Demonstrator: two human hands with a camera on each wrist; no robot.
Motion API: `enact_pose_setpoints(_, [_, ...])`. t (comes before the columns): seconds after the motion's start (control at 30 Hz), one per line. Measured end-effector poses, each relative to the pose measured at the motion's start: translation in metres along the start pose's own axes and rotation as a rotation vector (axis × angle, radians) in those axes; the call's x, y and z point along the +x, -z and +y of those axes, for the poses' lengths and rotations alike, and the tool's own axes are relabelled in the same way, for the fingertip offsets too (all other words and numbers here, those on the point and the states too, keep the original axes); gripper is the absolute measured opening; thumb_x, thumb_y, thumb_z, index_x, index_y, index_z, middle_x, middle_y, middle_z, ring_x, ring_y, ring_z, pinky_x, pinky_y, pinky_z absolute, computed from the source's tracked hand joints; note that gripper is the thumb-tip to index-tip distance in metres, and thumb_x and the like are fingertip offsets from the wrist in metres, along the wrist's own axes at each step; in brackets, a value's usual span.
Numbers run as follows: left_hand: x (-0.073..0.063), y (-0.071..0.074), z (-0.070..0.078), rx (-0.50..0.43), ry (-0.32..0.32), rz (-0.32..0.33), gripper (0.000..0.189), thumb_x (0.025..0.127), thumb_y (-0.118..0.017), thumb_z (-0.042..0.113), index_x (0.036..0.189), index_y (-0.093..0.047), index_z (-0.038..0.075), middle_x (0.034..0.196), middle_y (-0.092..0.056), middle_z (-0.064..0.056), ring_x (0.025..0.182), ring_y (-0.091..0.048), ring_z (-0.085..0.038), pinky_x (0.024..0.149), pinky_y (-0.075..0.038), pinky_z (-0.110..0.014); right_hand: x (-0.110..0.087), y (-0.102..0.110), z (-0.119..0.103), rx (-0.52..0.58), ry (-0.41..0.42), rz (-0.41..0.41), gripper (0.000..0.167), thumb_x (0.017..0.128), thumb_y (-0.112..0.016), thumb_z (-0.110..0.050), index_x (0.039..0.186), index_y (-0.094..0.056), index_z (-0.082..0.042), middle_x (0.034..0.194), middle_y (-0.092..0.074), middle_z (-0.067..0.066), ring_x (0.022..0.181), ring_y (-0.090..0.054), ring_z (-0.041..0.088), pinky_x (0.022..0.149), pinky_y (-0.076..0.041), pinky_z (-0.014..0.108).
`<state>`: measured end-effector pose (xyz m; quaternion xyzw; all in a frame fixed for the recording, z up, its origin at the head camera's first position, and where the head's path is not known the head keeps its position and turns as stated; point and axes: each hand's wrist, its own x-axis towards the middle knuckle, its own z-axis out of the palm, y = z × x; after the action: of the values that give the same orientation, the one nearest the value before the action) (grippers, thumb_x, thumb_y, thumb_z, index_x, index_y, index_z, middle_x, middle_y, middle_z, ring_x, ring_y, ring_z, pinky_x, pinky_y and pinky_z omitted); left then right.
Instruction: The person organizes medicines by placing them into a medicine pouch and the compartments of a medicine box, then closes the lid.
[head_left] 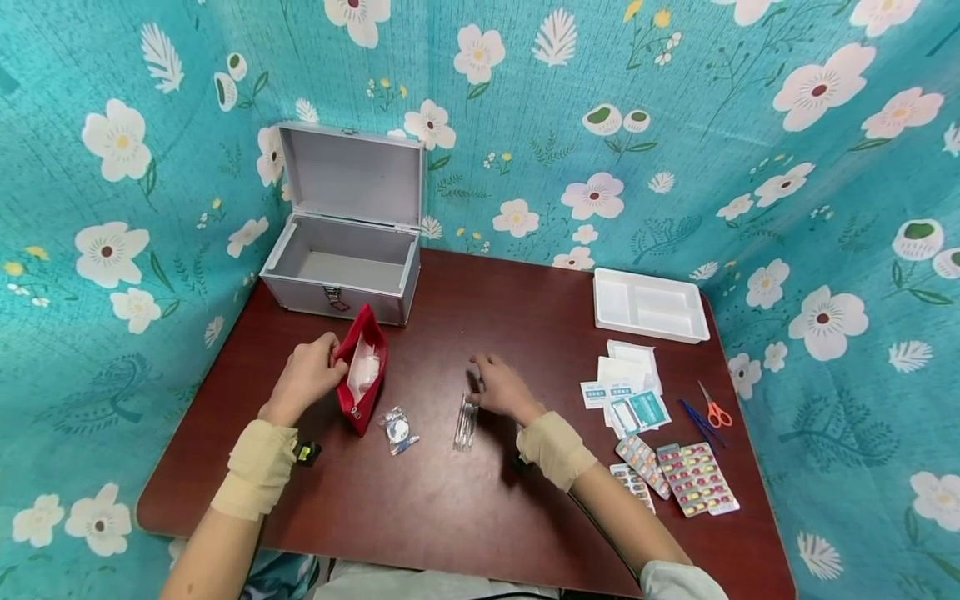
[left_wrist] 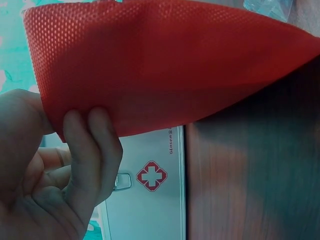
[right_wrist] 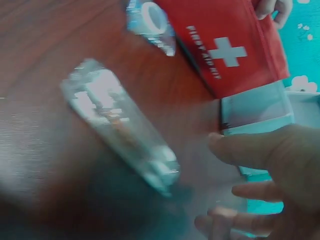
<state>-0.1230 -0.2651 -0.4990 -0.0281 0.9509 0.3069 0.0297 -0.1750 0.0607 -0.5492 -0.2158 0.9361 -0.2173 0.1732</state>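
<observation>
My left hand [head_left: 307, 375] pinches the edge of a red first aid pouch [left_wrist: 165, 70] between thumb and fingers. The pouch's zipped mouth gapes, and something white shows inside it. In the right wrist view, "FIRST AID KIT" and a white cross mark its front. My right hand [head_left: 506, 387] reaches over the table with its fingers spread and nothing between them. Beside its fingertips lies a long clear packet [right_wrist: 120, 125]; its contents are blurred. Between pouch and packet sits a clear-wrapped roll [head_left: 397, 429], white and blue.
A silver case [head_left: 337, 304] with its lid up stands at the back left. At the back right is a white divided tray [head_left: 652, 333]. Flat packets [head_left: 630, 375], orange-handled scissors [head_left: 718, 414], blue tweezers [head_left: 701, 421] and pill blister packs [head_left: 693, 479] lie along the right side.
</observation>
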Motion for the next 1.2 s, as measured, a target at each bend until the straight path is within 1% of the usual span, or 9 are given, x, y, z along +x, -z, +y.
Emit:
enact_pose_setpoints(0.13, [-0.001,0.0,0.001,-0.003,0.012,-0.015,0.008,0.088,-0.059,0.007,0.09,-0.053,0.003,0.065,-0.053,-0.009,0.057,-0.051,-0.019,0.051,-0.041,-0.028,-0.008,-0.014,0.007,0.034,-0.092,-0.048,0.085,0.077,-0.087,-0.029,0.146,-0.042,-0.008,0.14,-0.047,0.029,0.121,-0.056,0.044,0.1,-0.052,0.053])
enact_pose_setpoints(0.23, [0.0,0.0,0.001,-0.005,0.017,-0.023,0.008,0.088,-0.059,0.007,0.091,-0.053,0.002,0.066,-0.054,-0.01,0.058,-0.051,-0.019,0.051,-0.042,-0.027,-0.012,-0.024,0.011,0.073,-0.115,-0.039,0.082,0.072,-0.09,-0.028,0.138,-0.047,-0.006,0.134,-0.045,0.03,0.115,-0.058,0.043,0.095,-0.054,0.052])
enact_pose_setpoints(0.33, [0.0,0.0,0.001,-0.002,0.016,-0.025,0.009,0.088,-0.06,0.007,0.092,-0.054,0.002,0.067,-0.055,-0.011,0.058,-0.051,-0.019,0.051,-0.042,-0.028,-0.013,-0.032,0.013,0.069,-0.098,0.0,0.074,0.067,-0.093,-0.025,0.124,-0.05,-0.006,0.123,-0.045,0.025,0.1,-0.06,0.037,0.084,-0.056,0.047])
enact_pose_setpoints(0.43, [-0.001,0.0,-0.001,0.0,0.025,-0.031,0.011,0.088,-0.061,0.007,0.093,-0.054,0.001,0.068,-0.055,-0.011,0.059,-0.051,-0.019,0.052,-0.043,-0.027,-0.014,-0.039,0.012,0.072,-0.082,0.022,0.067,0.066,-0.094,-0.02,0.114,-0.049,-0.008,0.114,-0.043,0.02,0.089,-0.056,0.029,0.075,-0.055,0.041])
enact_pose_setpoints(0.67, [-0.003,-0.002,-0.003,-0.018,0.035,-0.033,0.01,0.088,-0.06,0.007,0.093,-0.054,0.002,0.069,-0.056,-0.011,0.058,-0.052,-0.018,0.052,-0.045,-0.027,-0.015,-0.04,0.009,0.068,-0.102,0.023,0.058,0.067,-0.092,-0.015,0.105,-0.048,-0.012,0.103,-0.04,0.011,0.086,-0.043,0.024,0.073,-0.044,0.035])
enact_pose_setpoints(0.87, [-0.002,-0.002,-0.003,-0.015,0.015,-0.022,0.009,0.087,-0.06,0.006,0.092,-0.054,0.002,0.068,-0.056,-0.011,0.057,-0.052,-0.018,0.052,-0.044,-0.027,-0.014,-0.043,0.006,0.099,-0.078,0.064,0.059,0.068,-0.085,-0.005,0.11,-0.045,-0.012,0.096,-0.05,0.008,0.083,-0.047,0.023,0.067,-0.043,0.033])
enact_pose_setpoints(1.0, [-0.003,-0.002,-0.001,-0.026,0.02,-0.027,0.012,0.087,-0.061,0.007,0.094,-0.054,0.001,0.069,-0.057,-0.012,0.057,-0.053,-0.018,0.052,-0.046,-0.027,-0.014,-0.046,0.002,0.147,-0.118,0.078,0.068,0.068,-0.08,0.004,0.121,-0.041,-0.015,0.097,-0.057,0.012,0.083,-0.054,0.024,0.065,-0.047,0.035])
enact_pose_setpoints(1.1, [-0.003,-0.002,-0.001,-0.024,0.016,-0.025,0.013,0.087,-0.062,0.007,0.095,-0.054,0.0,0.069,-0.057,-0.012,0.057,-0.053,-0.018,0.052,-0.047,-0.027,-0.013,-0.047,-0.001,0.159,-0.153,0.089,0.077,0.068,-0.076,0.008,0.131,-0.04,-0.015,0.102,-0.062,0.016,0.086,-0.058,0.027,0.069,-0.051,0.039])
enact_pose_setpoints(1.2, [-0.003,-0.002,0.0,-0.016,0.016,-0.017,0.012,0.087,-0.061,0.007,0.094,-0.054,0.001,0.069,-0.056,-0.012,0.057,-0.052,-0.019,0.052,-0.045,-0.027,-0.01,-0.048,-0.003,0.138,-0.174,0.109,0.073,0.069,-0.076,0.008,0.132,-0.043,-0.01,0.099,-0.067,0.018,0.085,-0.063,0.028,0.071,-0.054,0.041])
